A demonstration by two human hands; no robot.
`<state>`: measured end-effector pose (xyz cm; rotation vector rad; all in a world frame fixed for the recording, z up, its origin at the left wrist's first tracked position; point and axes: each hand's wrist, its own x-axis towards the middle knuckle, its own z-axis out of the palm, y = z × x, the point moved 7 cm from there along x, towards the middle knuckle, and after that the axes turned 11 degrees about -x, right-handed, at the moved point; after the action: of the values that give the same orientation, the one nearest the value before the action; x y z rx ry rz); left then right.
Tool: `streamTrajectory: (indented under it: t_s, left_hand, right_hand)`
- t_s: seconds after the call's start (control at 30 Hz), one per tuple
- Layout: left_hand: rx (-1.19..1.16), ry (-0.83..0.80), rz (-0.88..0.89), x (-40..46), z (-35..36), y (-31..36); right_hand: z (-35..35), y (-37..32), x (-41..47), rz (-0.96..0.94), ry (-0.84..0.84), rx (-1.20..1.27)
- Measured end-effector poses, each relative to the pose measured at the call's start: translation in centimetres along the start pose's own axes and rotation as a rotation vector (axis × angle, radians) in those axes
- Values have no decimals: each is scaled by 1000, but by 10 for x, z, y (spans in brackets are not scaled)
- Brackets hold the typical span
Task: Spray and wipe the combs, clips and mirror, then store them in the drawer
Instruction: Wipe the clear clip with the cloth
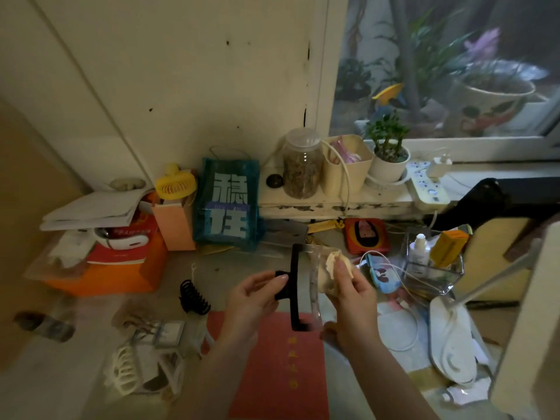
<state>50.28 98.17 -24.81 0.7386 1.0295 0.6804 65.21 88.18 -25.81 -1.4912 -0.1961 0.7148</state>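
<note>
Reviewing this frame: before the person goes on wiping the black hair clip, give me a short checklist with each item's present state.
1. Black hair clip firmly held: ok, the left hand pinches its tab.
2. Cloth in hand: ok, the right hand grips it bunched.
3. Cloth touching the clip: cannot tell, a clear plastic piece lies between them in this view.
4. Clip already sprayed: cannot tell, no wetness shows.
5. Other clips within reach: ok, a black claw clip and a white claw clip lie on the desk.
6. Drawer ready: cannot tell, none in view.
</note>
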Motion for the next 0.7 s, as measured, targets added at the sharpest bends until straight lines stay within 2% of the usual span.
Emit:
streamTrajectory:
  t_s: [0.13, 0.27, 0.47, 0.7]
  left_hand:
    - [31, -193, -23, -8, 35, 20]
    - [61, -327, -9, -15, 62, 38]
    - [34, -419, 46, -20, 94, 51]
    - [34, -435, 80, -16, 113, 62]
  right_hand:
    - [4, -42, -6, -146, -123, -80]
    - [-3, -77, -8, -277, -155, -162]
    - [-21, -105, -9, -395, -196, -258]
    - [-41, -110, -13, -459, -303, -348]
